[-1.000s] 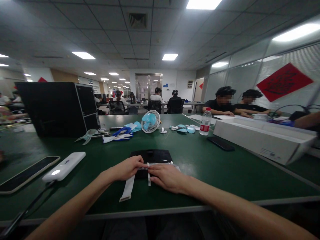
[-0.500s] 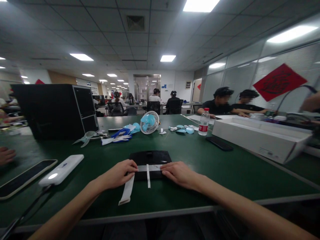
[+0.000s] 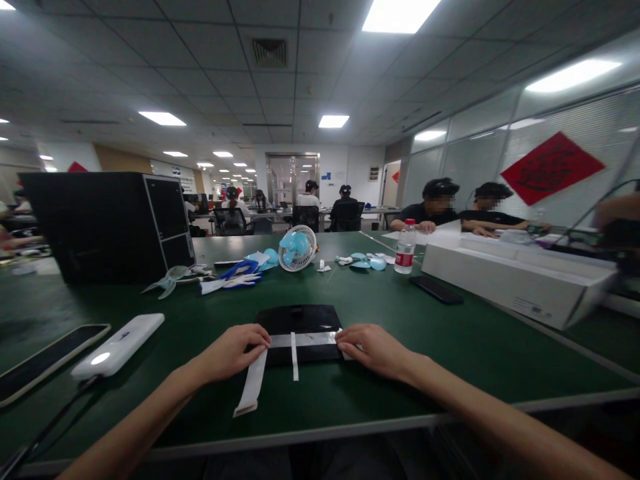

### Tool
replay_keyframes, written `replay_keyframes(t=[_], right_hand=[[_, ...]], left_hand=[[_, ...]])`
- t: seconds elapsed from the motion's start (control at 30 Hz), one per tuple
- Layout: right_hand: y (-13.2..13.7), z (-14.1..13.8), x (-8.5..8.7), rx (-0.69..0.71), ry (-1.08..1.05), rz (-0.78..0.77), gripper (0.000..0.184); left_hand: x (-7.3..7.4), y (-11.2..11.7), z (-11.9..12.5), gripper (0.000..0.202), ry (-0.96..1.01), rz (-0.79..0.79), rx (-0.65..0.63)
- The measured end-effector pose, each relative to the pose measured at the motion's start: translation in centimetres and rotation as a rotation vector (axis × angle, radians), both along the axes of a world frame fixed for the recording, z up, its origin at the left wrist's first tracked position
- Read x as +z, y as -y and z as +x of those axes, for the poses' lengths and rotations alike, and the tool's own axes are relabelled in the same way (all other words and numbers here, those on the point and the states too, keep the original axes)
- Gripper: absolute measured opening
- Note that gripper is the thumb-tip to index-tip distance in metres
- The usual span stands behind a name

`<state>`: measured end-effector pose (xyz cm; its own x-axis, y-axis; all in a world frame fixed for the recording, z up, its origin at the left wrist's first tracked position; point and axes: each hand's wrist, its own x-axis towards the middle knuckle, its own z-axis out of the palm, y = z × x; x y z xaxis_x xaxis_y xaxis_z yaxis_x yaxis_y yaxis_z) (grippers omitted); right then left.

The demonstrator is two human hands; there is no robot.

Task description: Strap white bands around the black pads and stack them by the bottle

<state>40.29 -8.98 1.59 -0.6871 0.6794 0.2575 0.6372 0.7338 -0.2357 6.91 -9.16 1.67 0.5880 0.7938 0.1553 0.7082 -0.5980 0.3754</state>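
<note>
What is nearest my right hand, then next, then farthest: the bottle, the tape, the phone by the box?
1. Tape: touching the right hand, at its fingertips.
2. Phone: back and to the right.
3. Bottle: farther back, beyond the phone.

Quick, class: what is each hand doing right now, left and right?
Left hand: rests on left end of the tape strip; grip cannot be told.
Right hand: rests on its right end; grip cannot be told.
</note>
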Motion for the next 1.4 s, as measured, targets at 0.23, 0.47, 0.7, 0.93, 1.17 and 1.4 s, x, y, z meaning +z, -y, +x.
replay_keyframes(t=[0.23,0.47,0.7,0.93,1.17,1.4], right_hand=[[-3.7,-2.7,1.3,-0.044,-0.043,0.105,0.028],[-8.8,-7.9,0.9,-0.030,0.093,0.124,0.033],[-10.3,-9.7,0.2,-0.053,0.147,0.126,0.028],[-10.7,-7.1,1.4,-0.154,0.083,0.099,0.025],[-14.0,3.7,3.2,-0.575,0.012,0.146,0.027],[-15.7,14.2,2.0,-1.005,0.024,0.135,0.027]], left_hand=[[1.2,-1.9,0.2,0.028,0.004,-0.107,-0.018],[2.2,-6.3,-1.0,0.035,0.057,0.017,0.218],[-0.7,-9.1,-5.7,0.037,-0.091,0.214,0.533],[-0.5,-8.9,-6.8,0.041,-0.111,0.274,0.628],[-0.5,-8.5,-5.9,0.040,-0.095,0.274,0.588],[-0.7,-8.6,-5.1,0.040,-0.070,0.231,0.553]])
